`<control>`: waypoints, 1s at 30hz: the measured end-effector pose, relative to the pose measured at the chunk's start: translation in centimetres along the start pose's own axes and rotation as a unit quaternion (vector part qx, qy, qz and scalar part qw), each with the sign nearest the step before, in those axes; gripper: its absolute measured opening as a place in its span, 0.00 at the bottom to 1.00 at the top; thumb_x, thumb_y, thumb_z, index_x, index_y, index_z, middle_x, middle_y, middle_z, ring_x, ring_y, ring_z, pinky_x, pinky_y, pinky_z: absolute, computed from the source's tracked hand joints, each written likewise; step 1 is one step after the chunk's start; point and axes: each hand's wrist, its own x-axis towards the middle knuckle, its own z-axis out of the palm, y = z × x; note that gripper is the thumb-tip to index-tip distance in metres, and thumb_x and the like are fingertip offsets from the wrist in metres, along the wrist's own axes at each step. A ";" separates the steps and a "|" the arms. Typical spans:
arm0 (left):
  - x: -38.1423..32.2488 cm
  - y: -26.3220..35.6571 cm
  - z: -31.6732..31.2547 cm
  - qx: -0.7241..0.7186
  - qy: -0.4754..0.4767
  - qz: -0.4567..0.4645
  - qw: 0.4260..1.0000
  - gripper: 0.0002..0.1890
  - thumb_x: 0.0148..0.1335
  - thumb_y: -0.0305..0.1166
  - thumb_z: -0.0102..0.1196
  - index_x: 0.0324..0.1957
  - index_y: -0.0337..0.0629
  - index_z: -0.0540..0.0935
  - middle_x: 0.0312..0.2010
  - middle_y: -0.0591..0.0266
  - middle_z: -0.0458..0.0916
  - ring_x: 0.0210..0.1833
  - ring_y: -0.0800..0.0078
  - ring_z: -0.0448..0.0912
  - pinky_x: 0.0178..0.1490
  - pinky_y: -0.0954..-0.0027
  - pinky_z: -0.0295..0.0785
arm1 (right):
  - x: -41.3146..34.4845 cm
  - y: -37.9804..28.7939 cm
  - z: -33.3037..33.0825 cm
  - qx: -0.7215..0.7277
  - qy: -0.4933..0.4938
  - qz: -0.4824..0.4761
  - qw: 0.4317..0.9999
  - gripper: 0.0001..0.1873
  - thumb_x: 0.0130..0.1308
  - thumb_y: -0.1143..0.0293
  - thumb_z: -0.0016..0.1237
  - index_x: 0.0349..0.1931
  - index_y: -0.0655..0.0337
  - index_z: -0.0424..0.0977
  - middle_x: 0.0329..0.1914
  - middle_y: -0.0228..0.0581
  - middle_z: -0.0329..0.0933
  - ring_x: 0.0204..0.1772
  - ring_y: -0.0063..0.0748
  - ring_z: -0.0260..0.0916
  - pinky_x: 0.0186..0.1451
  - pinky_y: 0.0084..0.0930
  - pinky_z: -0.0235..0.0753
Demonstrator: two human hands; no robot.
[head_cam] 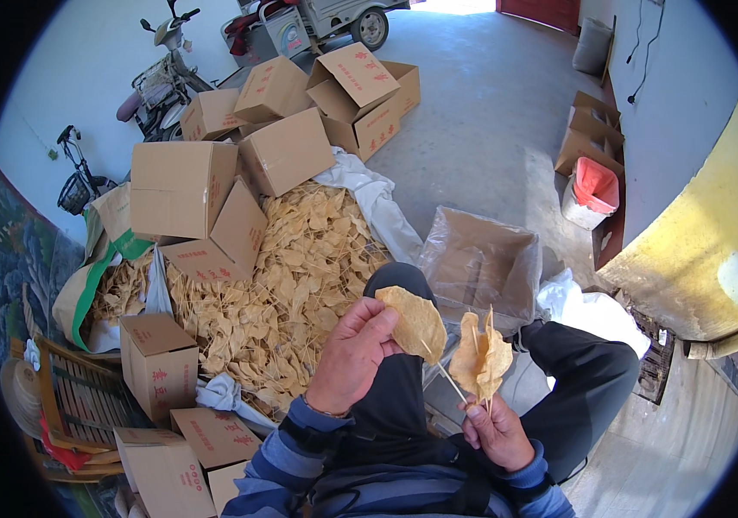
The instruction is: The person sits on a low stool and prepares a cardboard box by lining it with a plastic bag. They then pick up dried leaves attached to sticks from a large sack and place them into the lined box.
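Observation:
Between the thumb and fingers of my left hand (359,353) is the edge of a flat tan dried sheet on a thin wooden stick (415,322). Its stick slants down toward my right hand (495,430). That hand pinches the sticks of a small bunch of similar skewered sheets (482,356), which stand upright above my fingers. Left of my knees spreads a large heap of these skewered sheets (304,259) on white sacking. Just beyond my hands stands an open cardboard box with a clear plastic liner (488,259); I see nothing but liner and cardboard inside.
Several cardboard boxes (178,188) lie on and around the heap. A white plastic bag (592,317) lies by my right leg. Farther right is a bin with a red liner (592,191). A folding wooden chair (80,395) leans at left. A scooter (168,84) and cargo tricycle (317,29) stand behind.

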 end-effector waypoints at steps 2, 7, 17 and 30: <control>0.0 -0.2 -0.2 0.006 -0.002 0.001 1.000 0.07 0.72 0.29 0.47 0.47 0.40 0.76 0.45 0.61 0.80 0.48 0.70 0.80 0.54 0.62 0.76 | 0.1 0.1 0.2 0.019 -0.005 0.003 1.000 0.09 0.79 0.65 0.35 0.48 0.59 0.66 0.20 0.27 0.62 0.20 0.15 0.56 0.25 0.14 0.60; 0.0 -1.0 -0.4 0.031 -0.010 -0.009 0.999 0.06 0.72 0.29 0.48 0.45 0.39 0.76 0.44 0.62 0.80 0.47 0.72 0.80 0.53 0.64 0.76 | 0.2 -0.5 1.1 0.082 -0.016 0.035 0.996 0.09 0.79 0.64 0.33 0.47 0.58 0.64 0.19 0.28 0.62 0.19 0.16 0.56 0.24 0.14 0.60; 0.2 -1.4 -0.7 0.041 0.006 0.004 0.999 0.03 0.71 0.26 0.49 0.44 0.40 0.75 0.40 0.65 0.80 0.43 0.76 0.79 0.47 0.68 0.77 | 0.1 -1.8 1.8 0.090 -0.022 0.071 0.993 0.10 0.79 0.62 0.34 0.48 0.58 0.63 0.15 0.32 0.62 0.15 0.22 0.59 0.22 0.18 0.62; -0.3 -2.6 -0.3 0.045 -0.025 -0.025 0.998 0.06 0.71 0.28 0.51 0.47 0.40 0.74 0.40 0.68 0.79 0.42 0.83 0.77 0.46 0.75 0.75 | 1.1 -2.8 2.4 0.093 0.000 0.073 0.993 0.10 0.79 0.63 0.33 0.48 0.59 0.63 0.17 0.30 0.61 0.16 0.20 0.57 0.22 0.17 0.60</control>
